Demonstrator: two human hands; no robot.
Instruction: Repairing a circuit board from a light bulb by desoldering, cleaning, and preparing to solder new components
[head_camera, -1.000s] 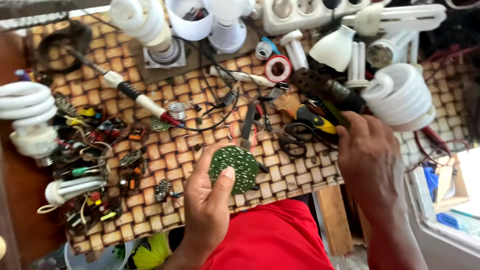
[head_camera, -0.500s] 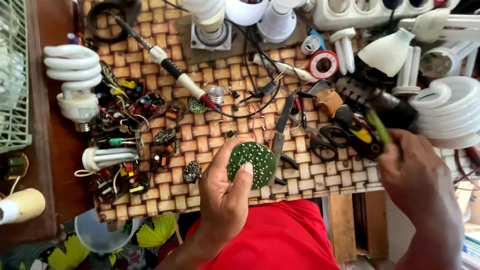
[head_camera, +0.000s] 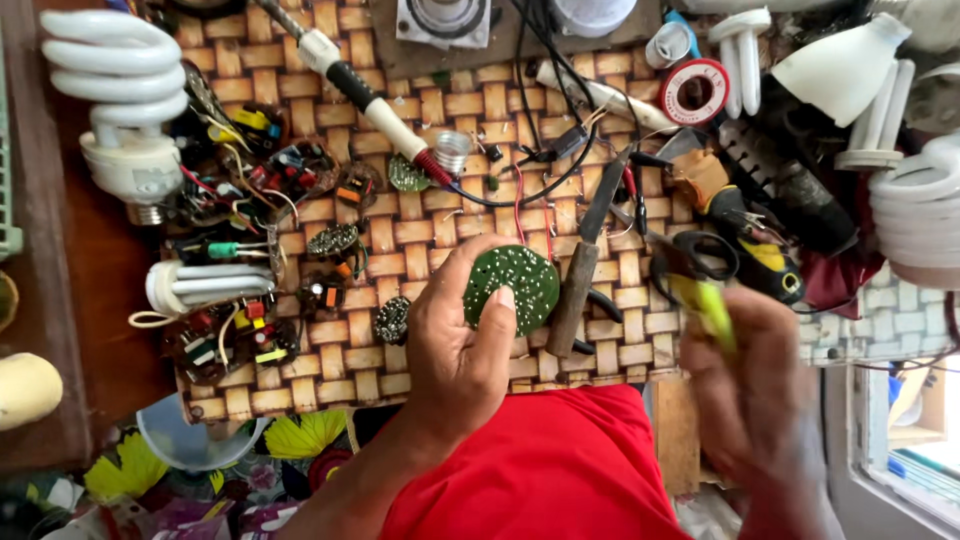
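Head view: left hand (head_camera: 462, 350) grip clamps round green circuit board (head_camera: 511, 288); blurred right hand (head_camera: 752, 390) pinches yellow-green tool (head_camera: 712, 312).

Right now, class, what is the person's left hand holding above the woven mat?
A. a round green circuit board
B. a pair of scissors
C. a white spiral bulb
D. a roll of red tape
A: the left hand grips a round green circuit board dotted with solder points, thumb pressed on its face, over the woven mat.
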